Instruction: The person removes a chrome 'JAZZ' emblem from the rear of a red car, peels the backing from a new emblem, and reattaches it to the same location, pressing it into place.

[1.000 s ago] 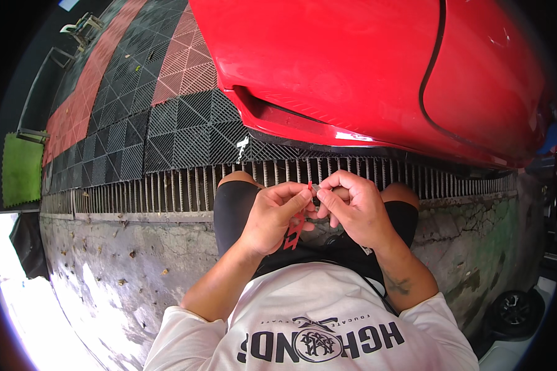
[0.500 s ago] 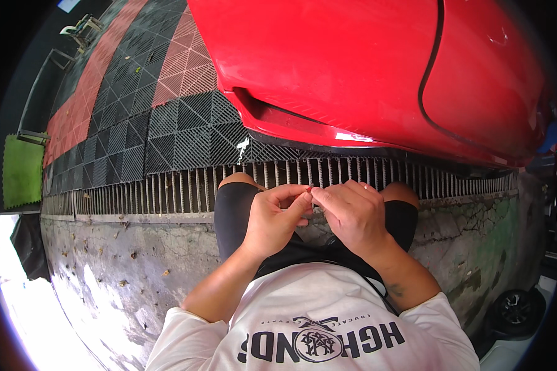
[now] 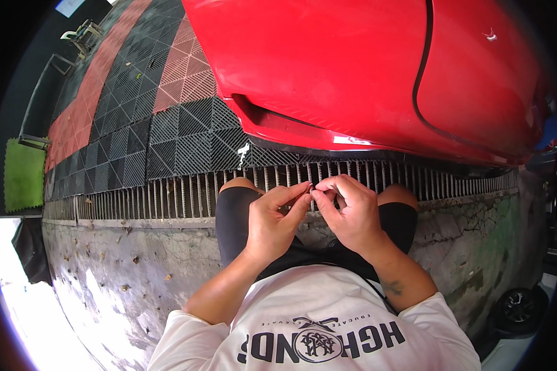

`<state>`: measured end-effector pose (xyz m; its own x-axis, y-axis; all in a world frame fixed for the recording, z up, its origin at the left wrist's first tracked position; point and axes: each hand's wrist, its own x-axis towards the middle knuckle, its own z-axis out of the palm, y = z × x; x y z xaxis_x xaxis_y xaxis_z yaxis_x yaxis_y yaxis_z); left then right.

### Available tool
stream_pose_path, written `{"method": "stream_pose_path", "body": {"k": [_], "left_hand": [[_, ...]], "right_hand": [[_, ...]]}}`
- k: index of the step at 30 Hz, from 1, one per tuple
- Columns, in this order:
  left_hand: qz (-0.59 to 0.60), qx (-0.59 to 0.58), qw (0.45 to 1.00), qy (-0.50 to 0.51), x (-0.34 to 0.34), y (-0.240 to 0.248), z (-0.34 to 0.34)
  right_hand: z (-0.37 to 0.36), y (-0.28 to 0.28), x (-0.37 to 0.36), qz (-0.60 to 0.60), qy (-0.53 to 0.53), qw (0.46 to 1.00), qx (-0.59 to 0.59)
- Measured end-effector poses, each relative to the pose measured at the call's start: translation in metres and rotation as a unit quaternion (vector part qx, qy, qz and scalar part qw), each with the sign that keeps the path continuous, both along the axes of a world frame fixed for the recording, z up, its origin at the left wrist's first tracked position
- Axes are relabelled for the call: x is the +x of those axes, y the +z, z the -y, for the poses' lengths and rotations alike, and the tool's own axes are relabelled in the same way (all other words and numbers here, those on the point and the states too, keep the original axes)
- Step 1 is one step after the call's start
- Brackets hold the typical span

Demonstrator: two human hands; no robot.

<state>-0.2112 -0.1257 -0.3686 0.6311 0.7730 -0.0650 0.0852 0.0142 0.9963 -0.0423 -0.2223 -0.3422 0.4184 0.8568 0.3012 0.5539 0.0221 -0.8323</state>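
Note:
My left hand (image 3: 277,216) and my right hand (image 3: 348,213) meet fingertip to fingertip in front of my body, above my knees. Both are closed in a pinch on a tiny reddish piece (image 3: 310,187) between them; it is too small to name. Just beyond my hands runs the metal drain grate (image 3: 192,195). Further out stands a red car (image 3: 328,68), whose lower edge and dark underside lie past my fingertips, apart from them.
Black and red interlocking floor tiles (image 3: 182,136) spread to the far left. A small white object (image 3: 243,149) lies on them near the car. Cracked concrete (image 3: 124,247) is on my side of the grate. A green mat (image 3: 23,176) stands at left, a chair (image 3: 80,32) far left, a wheel (image 3: 518,309) at lower right.
My right hand has turned, its thumb now showing and its fingers lifted into a pinch. The left fingers have straightened slightly. Both hands stay together around the tiny piece.

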Motion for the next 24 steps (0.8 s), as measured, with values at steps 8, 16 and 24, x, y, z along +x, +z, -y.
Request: {"method": "stream_pose_path", "body": {"k": [8,16,24], "left_hand": [[0.028,-0.118,0.989,-0.086,-0.008,-0.003,-0.001],[0.128,-0.367,0.905,-0.172,-0.016,0.004,-0.014],[0.198,-0.404,0.876,-0.172,-0.019,-0.007,-0.017]], "right_hand": [[0.0,-0.001,0.004,0.098,-0.011,0.995,0.005],[0.003,0.006,0.01,-0.042,0.043,0.997,-0.038],[0.007,0.025,0.017,-0.074,0.119,0.988,-0.07]]}}
